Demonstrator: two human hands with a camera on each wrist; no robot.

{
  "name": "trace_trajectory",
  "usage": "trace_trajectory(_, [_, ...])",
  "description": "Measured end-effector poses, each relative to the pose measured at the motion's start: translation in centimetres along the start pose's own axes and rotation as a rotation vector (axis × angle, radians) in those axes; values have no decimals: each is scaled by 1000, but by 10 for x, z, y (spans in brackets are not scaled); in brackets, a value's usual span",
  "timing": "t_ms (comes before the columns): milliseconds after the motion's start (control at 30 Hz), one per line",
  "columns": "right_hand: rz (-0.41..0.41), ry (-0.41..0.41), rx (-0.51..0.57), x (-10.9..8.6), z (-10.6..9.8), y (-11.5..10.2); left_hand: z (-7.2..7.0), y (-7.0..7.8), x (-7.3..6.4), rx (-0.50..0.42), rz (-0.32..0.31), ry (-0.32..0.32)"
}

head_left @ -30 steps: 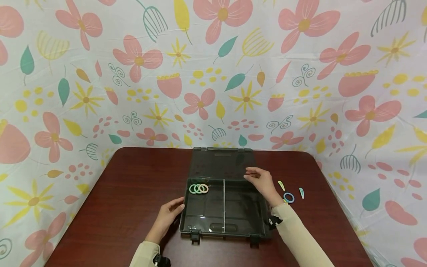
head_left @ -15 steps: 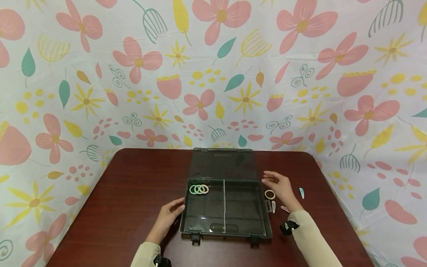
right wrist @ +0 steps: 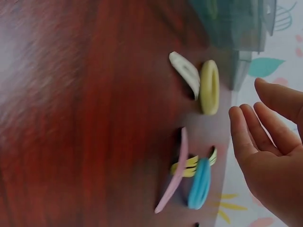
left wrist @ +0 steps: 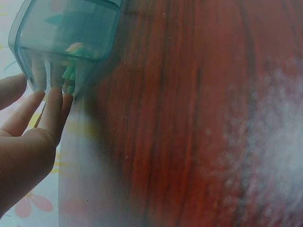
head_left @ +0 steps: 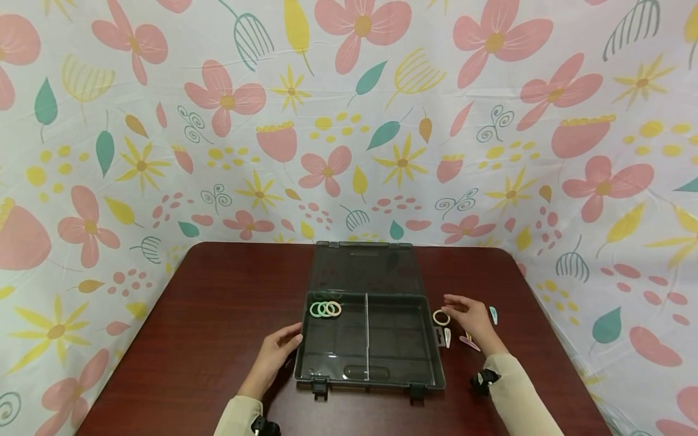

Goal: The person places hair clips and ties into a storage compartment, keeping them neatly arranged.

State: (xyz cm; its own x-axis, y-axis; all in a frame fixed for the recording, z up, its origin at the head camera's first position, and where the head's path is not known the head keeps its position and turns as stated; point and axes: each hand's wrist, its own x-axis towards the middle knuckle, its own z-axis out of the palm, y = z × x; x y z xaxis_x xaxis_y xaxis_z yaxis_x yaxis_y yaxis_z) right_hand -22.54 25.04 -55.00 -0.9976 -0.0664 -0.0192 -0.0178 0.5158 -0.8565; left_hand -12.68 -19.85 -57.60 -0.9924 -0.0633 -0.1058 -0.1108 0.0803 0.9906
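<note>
My left hand [head_left: 272, 354] rests against the left wall of a dark see-through plastic box [head_left: 338, 339], its straight fingers touching the side. Inside the box's back left lie several overlapping hair ties [head_left: 325, 309], green and cream. My right hand [head_left: 471, 318] hovers over the table just right of the box, holding nothing. Its fingertips are close to a pale yellow hair tie [right wrist: 209, 87], apart from it in the right wrist view. Beside that tie lies a white hair clip [right wrist: 185, 73]. A pink clip [right wrist: 174, 172], a yellow clip [right wrist: 187, 167] and a blue hair tie [right wrist: 200, 184] lie nearby.
The box's lid [head_left: 365, 266] lies folded back behind it. A thin divider [head_left: 366, 336] splits the box in two, and two latches [head_left: 320, 387] hang at its front. A teal clip [head_left: 493, 315] lies farther right on the brown table [head_left: 229, 303]. Flowered cloth surrounds the table.
My right hand has moved from over the box's back right to the right and nearer, above the loose hair accessories. My left hand stays at the box's side.
</note>
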Motion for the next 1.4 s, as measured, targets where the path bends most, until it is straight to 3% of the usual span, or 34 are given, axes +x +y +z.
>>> trace_trajectory(500, [103, -58, -22, -4, 2, 14, 0, 2, -1, 7, 16, -5])
trace_trajectory(800, [71, -23, -138, 3, 4, 16, 0, 1, -2, 38, 31, -10])
trace_trajectory(967, [79, 1, -151, 3, 6, 17, 2, 3, -3, 28, 12, -2])
trace_trajectory(1267, [51, 29, -183, 5, 7, 22, 4, 29, -13, -1, 16, -2])
trace_trajectory(1400, [50, 42, -189, 5, 8, 22, 6, 21, -11, 15, 17, 6])
